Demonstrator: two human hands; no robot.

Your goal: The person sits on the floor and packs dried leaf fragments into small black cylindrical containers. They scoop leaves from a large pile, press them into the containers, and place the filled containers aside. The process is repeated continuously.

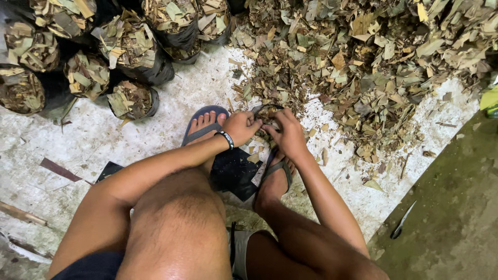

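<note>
Head camera is looking down at a seated person's bare knees and sandalled feet on a pale concrete floor (104,140). At far left, filled black bags (132,98) of chopped dry leaves are standing in a cluster. Moving right, the left hand (240,127), wearing a dark wristband (225,139), is curling its fingers closed on the rim of a small black bag (264,110) between the feet. Just beside it, the right hand (288,134) is pinching the same rim, fingers closed. Flat black bags (233,171) are lying under the legs. Further right, a large leaf pile (363,62) is spreading. At lower right, a knife (402,222) is lying on a green mat (451,207).
</note>
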